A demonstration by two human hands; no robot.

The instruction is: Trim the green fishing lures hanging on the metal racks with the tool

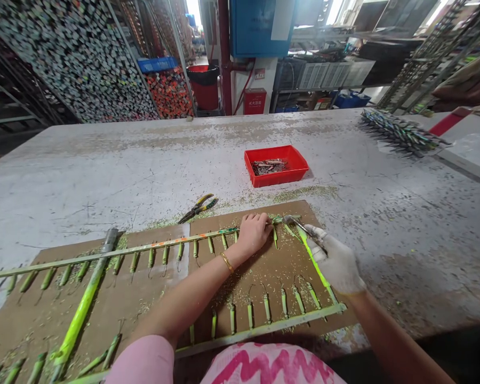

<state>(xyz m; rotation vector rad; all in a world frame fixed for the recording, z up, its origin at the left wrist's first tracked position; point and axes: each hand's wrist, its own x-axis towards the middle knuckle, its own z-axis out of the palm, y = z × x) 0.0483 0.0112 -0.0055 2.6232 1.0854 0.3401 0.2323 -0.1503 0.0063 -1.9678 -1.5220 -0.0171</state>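
Note:
A long metal frame with a paint-stained rail (pixel 152 246) lies on brown cardboard (pixel 152 298). Several yellow-green, hook-ended pieces (pixel 267 308) hang along its two long rails. My bare left hand (pixel 254 234) is closed over the far rail near its right corner. In a white glove, my right hand (pixel 336 261) grips a slim metal hand tool (pixel 298 223); its dark head meets that corner. The tool's exact kind is unclear. Beneath the right hand runs the bright yellow end bar (pixel 314 261), which joins the near rail (pixel 280 324).
Yellow-and-black pliers (pixel 198 208) lie beyond the cardboard. A red tray (pixel 278 178) holds small metal parts. At the right rests a bundle of dark spiky pieces (pixel 402 132). Paint flakes litter the white table (pixel 124 160). Stacked racks (pixel 76 53) stand behind it.

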